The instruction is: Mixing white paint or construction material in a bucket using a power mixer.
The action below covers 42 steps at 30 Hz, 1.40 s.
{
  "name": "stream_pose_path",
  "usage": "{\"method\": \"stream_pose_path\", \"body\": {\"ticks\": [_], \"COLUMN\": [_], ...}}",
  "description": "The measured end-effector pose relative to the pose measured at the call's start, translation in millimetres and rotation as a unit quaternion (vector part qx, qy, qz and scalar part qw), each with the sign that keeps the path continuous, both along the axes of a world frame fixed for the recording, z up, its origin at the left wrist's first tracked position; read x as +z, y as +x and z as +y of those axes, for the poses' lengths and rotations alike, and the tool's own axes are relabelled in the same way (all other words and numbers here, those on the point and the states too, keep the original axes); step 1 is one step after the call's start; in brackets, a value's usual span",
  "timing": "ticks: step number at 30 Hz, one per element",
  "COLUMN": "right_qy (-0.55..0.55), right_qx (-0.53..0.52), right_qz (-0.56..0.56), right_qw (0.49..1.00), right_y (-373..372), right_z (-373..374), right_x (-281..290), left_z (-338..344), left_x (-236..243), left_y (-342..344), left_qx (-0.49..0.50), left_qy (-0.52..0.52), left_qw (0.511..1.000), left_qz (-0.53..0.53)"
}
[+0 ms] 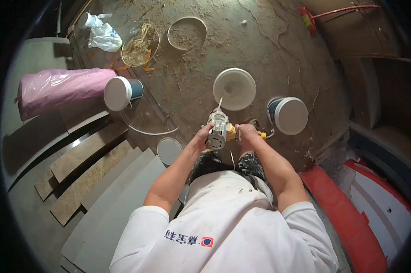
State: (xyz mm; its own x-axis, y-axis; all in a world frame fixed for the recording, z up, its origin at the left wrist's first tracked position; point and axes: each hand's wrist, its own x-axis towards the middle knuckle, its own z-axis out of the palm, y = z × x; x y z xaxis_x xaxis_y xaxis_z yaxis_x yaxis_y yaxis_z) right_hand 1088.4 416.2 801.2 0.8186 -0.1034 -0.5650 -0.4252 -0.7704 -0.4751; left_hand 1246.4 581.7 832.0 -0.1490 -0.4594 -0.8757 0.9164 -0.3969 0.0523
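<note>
The person wears a white short-sleeved shirt (228,214) with a small printed back logo and dark, paint-spattered trousers (228,164).

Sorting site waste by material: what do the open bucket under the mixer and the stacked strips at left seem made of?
The open bucket looks like smooth white plastic: thin, even rim, slight sheen. The stacked strips look like stone or ceramic tile, with mottled brown and plain grey matte faces and straight-cut edges; which of the two I cannot tell.

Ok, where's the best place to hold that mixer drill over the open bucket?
Probably as now: left hand and right hand on the side handles of the mixer drill, coming from either side. Its shaft points down into the open bucket, so a two-sided hold should resist twisting.
</note>
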Motion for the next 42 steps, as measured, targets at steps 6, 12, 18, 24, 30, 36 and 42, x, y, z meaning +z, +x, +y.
{"method": "stream_pose_path", "body": {"ticks": [6, 12, 18, 24, 30, 36, 42], "right_qy": [0.043, 0.037, 0.009, 0.016, 0.011, -0.002, -0.014], "right_qx": [0.036, 0.064, 0.075, 0.086, 0.096, 0.11, 0.106], "right_qz": [0.063, 0.077, 0.086, 0.092, 0.118, 0.121, 0.129], "right_qw": [0.996, 0.994, 0.993, 0.992, 0.988, 0.987, 0.986], "right_y": [-8, -15, -34, -44, -47, -46, -51], "right_z": [9, 34, 37, 30, 24, 21, 20], "right_x": [7, 2, 7, 12, 16, 18, 15], "left_z": [28, 58, 59, 54, 41, 43, 37], "left_x": [-12, -12, -15, -17, -6, -13, -3], "left_y": [-22, -39, -56, -70, -74, -77, -82], "left_qx": [-0.033, 0.021, -0.003, 0.04, 0.035, 0.044, 0.046], "left_qy": [0.041, 0.02, 0.045, 0.001, 0.034, 0.011, 0.015], "left_qw": [0.999, 0.999, 0.999, 0.999, 0.998, 0.999, 0.998], "left_qz": [-0.014, 0.017, 0.021, 0.029, 0.043, 0.03, 0.039]}}
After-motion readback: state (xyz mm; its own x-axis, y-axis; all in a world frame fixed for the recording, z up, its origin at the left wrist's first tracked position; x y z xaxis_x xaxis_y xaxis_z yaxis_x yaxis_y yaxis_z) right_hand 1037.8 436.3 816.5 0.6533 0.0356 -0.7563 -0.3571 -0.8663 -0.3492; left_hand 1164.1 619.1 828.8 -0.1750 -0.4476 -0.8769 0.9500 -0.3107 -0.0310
